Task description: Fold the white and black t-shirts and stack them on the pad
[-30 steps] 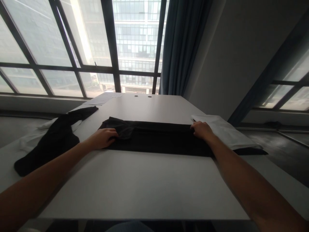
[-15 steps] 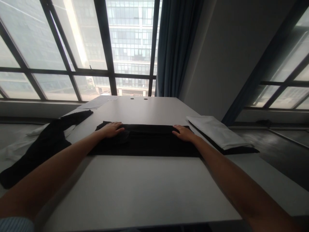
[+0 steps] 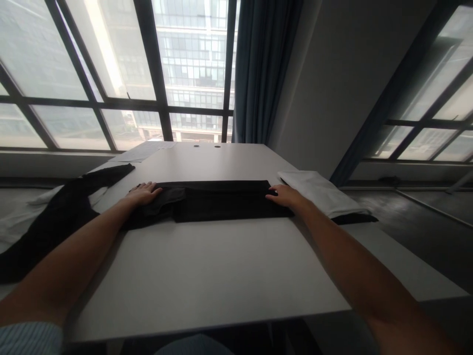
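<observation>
A dark, folded black garment (image 3: pixel 229 204) lies as a long strip across the white table. Its left end is bunched, with a loose, greyish fold on top. My left hand (image 3: pixel 143 194) rests on that end, fingers stretched out flat over the cloth. At the right end, my right hand (image 3: pixel 284 195) has its thumb and fingers pinched together on the garment's edge. The exact kind of garment cannot be made out.
A folded white garment (image 3: pixel 321 192) with black cloth under it lies to the right. Another black garment (image 3: pixel 70 212) trails over the table's left side, beside whitish cloth (image 3: pixel 15 222). Paper sheets (image 3: pixel 142 152) lie at the far left of the table (image 3: pixel 221 276).
My left hand has slid left to the garment's end. My right hand has gone from lying flat to pinching the edge. The strip looks narrower, and its left part is now bunched.
</observation>
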`<state>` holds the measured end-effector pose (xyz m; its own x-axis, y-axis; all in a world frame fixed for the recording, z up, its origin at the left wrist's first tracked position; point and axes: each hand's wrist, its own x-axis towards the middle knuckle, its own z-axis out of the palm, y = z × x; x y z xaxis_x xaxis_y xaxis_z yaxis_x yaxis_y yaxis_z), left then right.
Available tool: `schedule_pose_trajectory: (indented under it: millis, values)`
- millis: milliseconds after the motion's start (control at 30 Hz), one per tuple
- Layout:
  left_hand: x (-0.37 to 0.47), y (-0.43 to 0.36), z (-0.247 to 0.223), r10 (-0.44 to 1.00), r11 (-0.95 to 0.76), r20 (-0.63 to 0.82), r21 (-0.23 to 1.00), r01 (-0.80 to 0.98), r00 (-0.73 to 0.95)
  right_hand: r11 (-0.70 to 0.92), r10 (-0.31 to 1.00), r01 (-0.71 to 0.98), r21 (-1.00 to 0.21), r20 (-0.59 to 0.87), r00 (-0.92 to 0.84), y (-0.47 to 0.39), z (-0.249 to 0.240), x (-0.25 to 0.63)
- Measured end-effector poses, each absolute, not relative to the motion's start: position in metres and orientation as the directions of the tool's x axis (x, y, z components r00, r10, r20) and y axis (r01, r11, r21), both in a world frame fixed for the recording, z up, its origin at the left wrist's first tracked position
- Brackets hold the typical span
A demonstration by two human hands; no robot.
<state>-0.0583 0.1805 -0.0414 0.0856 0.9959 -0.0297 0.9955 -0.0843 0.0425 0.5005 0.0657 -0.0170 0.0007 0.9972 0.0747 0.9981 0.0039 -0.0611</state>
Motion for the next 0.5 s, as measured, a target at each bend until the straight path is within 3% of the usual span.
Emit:
schedule_pose_trajectory:
  millis: [167, 267, 367, 500]
  values:
    - [-0.084, 0.157, -0.023, 0.995, -0.087, 0.038, -0.039, 0.995, 0.088, -0.067, 0.997, 0.992, -0.108, 0.021, 0.070, 0.066, -0.014, 0.505]
    - [-0.104, 0.134, -0.010, 0.999, -0.046, -0.015, -0.064, 0.997, 0.045, -0.149, 0.987, 0.968, -0.201, 0.032, 0.159, 0.071, -0.015, 0.509]
    - [-0.119, 0.114, 0.000, 0.994, -0.062, -0.081, 0.064, 0.996, 0.067, -0.212, 0.975, 0.925, -0.316, -0.006, 0.222, 0.074, -0.014, 0.515]
    - [-0.125, 0.094, 0.003, 0.973, -0.011, -0.220, 0.268, 0.963, 0.073, -0.279, 0.960, 0.834, -0.476, -0.169, 0.225, 0.072, -0.012, 0.524]
